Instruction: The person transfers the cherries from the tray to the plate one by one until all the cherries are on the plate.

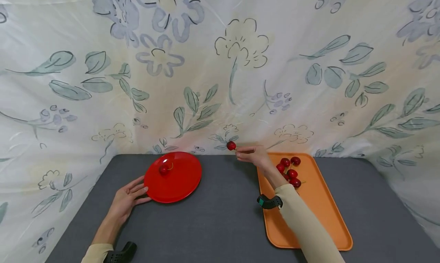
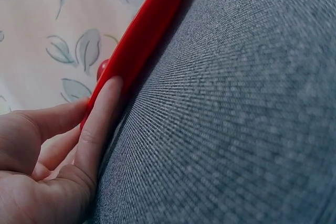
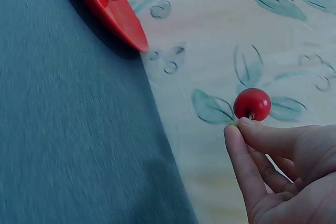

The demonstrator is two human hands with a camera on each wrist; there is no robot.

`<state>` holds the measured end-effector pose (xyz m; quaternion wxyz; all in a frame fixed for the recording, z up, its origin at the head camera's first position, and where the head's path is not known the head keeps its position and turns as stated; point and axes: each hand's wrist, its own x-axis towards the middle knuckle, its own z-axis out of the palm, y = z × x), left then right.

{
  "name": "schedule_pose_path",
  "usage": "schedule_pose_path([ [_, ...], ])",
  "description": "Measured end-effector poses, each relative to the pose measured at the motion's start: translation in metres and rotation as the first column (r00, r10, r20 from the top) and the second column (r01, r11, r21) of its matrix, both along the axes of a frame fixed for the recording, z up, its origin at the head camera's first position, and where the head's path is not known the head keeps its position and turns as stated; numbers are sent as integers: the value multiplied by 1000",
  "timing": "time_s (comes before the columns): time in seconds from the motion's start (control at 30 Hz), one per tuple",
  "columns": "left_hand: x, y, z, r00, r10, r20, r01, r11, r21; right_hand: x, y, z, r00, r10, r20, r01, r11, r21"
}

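My right hand [image 1: 252, 156] pinches a cherry [image 3: 252, 104] by its stem between thumb and fingertip, with the fruit hanging free above the far edge of the table. At the left, my left hand [image 1: 128, 198] holds the near-left rim of a round red plate [image 1: 178, 188], its fingers set against the rim's top and side. One cherry [image 1: 164, 169] with its stem lies on the plate, left of the middle. Below my right forearm is an orange tray [image 1: 323, 209], with several cherries [image 1: 292, 174] grouped in its far part, some hidden by the arm.
A dark grey cloth [image 1: 220, 221] covers the table, and both plate and tray rest on it. Behind the far edge hangs a pale curtain [image 1: 206, 64] printed with flowers and leaves. Dark bands [image 1: 269, 202] with cameras sit on both wrists.
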<state>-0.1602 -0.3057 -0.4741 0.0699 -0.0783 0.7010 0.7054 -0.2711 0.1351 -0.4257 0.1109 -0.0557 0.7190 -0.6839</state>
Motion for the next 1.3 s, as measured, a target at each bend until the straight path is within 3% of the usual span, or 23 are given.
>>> schedule_pose_path([
  [0.3,0,2,2,1000,11,1,-11,1000,-3,-17,-41,3,999,25,46,-22,998,-63],
  [0.57,-1,3,-2,1000,22,12,-22,1000,8,-28,-60,-6,996,15,87,-7,995,-96],
  [1.07,-3,5,-1,999,26,34,-25,1000,-15,-21,-112,-8,993,35,111,-23,994,-107],
  [1.3,-2,1,-3,1000,26,14,-25,999,-22,-14,-139,-7,988,45,146,-25,990,-140],
])
